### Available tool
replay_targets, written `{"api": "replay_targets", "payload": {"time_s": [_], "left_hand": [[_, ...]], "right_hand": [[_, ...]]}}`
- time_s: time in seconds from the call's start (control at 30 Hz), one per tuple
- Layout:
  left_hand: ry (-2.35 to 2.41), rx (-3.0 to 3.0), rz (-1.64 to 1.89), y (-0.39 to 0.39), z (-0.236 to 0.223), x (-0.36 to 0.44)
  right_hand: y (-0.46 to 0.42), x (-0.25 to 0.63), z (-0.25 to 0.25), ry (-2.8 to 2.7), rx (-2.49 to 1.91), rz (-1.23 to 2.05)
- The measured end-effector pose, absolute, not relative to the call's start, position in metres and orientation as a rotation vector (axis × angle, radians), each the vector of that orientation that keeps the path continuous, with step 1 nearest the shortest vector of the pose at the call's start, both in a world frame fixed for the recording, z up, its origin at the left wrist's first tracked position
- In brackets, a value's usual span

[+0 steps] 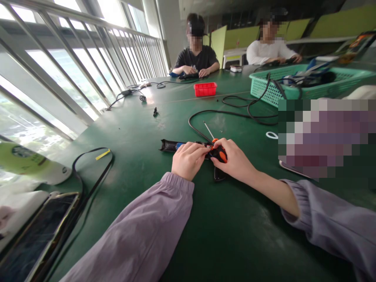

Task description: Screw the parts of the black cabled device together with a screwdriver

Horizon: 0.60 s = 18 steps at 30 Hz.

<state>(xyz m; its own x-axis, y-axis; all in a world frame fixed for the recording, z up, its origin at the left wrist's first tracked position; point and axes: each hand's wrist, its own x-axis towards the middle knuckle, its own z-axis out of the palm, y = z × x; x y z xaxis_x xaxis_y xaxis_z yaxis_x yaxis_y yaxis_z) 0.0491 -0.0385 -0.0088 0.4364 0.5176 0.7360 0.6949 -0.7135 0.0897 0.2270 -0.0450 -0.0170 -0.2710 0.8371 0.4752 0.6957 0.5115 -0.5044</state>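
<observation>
In the middle of the head view, a long black device (169,145) with a blue part (178,145) inside its trough-like end lies on the green table. My left hand (189,157) is closed over its middle, fingertips pressed together at small reddish parts. My right hand (235,158) is curled around a screwdriver (223,155) with an orange and black handle. The screwdriver's thin metal shaft points away from me. Thumb and index fingertip of that hand meet the device close to my left fingertips; what they pinch is too small to make out. A black end (219,174) sticks out below my right hand.
A black cable (202,112) runs from the device toward a green basket (264,88) of tools and cords. A red tray (205,89) and a small black piece (155,112) lie beyond. Phone (44,235), strap (96,188) and bottle (32,162) sit left. Two people work opposite.
</observation>
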Motion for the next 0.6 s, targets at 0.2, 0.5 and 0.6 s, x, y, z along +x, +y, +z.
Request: {"api": "replay_targets", "payload": {"time_s": [0.2,0.5,0.6], "left_hand": [[-1.026,-2.393,-1.031,-0.0401,-0.0081,0.0500],[-0.898,-2.380,-0.890,-0.0413,-0.0059,0.0505],[-0.997,-2.415,-0.869,-0.0422,-0.0049,0.0497]], "right_hand": [[-0.0464,0.2266,-0.0154,-2.029,-1.244,0.259],[-0.0485,0.2246,-0.0147,-2.018,-1.242,0.283],[-0.0489,0.2245,-0.0148,-2.008,-1.249,0.233]]}}
